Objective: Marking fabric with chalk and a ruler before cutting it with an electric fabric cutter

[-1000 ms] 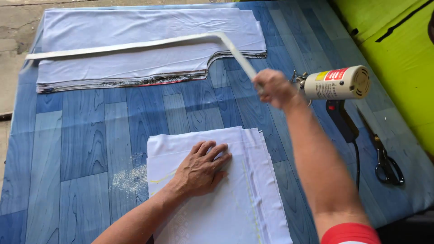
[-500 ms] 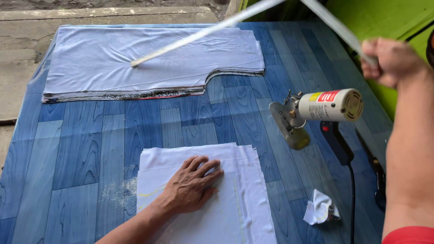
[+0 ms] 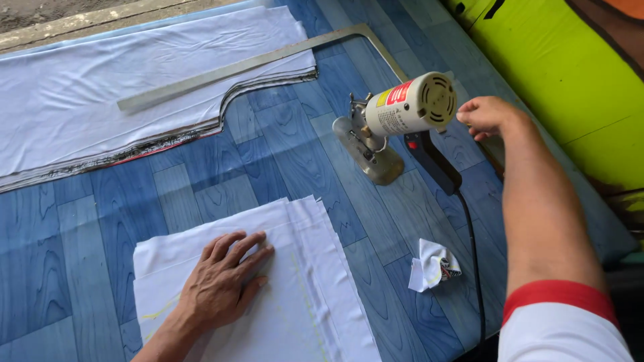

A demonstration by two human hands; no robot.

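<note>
From the head view, the left hand (image 3: 225,285) lies flat, fingers spread and pointing toward 1 o'clock, pressing on a stack of white cloth pieces (image 3: 302,295) at the near edge of the blue wood-patterned table (image 3: 87,234); its grip is open, palm down, holding nothing but weighting the layers. Faint yellow chalk lines run over the top sheet just beside the fingers. The right hand (image 3: 490,115) reaches out toward 1 o'clock, arm nearly straight, wrist level, fingers loosely curled; it sits just beside the rear of the electric cloth cutter (image 3: 399,121), at the cutter's 3 o'clock, and whether it touches the motor housing or grips anything I cannot tell. The cutter stands upright on its flat base, its black handle and cord trailing toward 5 o'clock. At the cloth stack's 3 o'clock lies a crumpled scrap (image 3: 435,265). A long metal L-square (image 3: 268,59) rests at 11 o'clock across a larger layered white fabric spread (image 3: 100,100). To work well here, I judge the flat hand should keep the layers from shifting, well apart from the blade, and the cord should stay off the cloth.
</note>
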